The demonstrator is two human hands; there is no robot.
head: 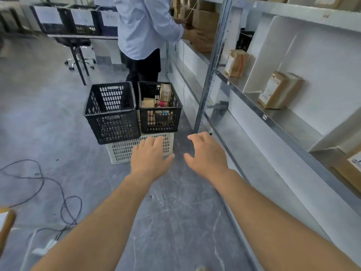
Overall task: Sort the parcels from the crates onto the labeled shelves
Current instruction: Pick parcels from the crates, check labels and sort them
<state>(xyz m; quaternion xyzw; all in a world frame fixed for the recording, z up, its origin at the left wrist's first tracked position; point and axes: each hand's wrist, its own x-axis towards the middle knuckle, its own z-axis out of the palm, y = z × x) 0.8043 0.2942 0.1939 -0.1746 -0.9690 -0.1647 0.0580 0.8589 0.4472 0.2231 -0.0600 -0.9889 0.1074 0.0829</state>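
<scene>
Left hand (149, 156) and right hand (207, 153) reach out above the floor, fingers loosely spread, holding nothing. Just beyond, two black crates sit side by side on a white crate (125, 151). The right black crate (160, 124) holds brown parcels (165, 91); the left black crate (111, 122) touches it. Boxed parcels (277, 90) stand apart on the shelves (289, 116) at right.

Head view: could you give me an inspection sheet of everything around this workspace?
Surface: grey marbled floor.
Job's things: right black crate holds parcels; left black crate looks empty; white crate beneath them; near parcel and far parcel stand on the shelf.
Clutter: blurred brown thing, lower left edge.
Grips: left hand and right hand open, empty, stretched toward the crates.
Cables: dark cable looped on the floor, left.
Surroundings: another person at the shelves; chair by a table.
</scene>
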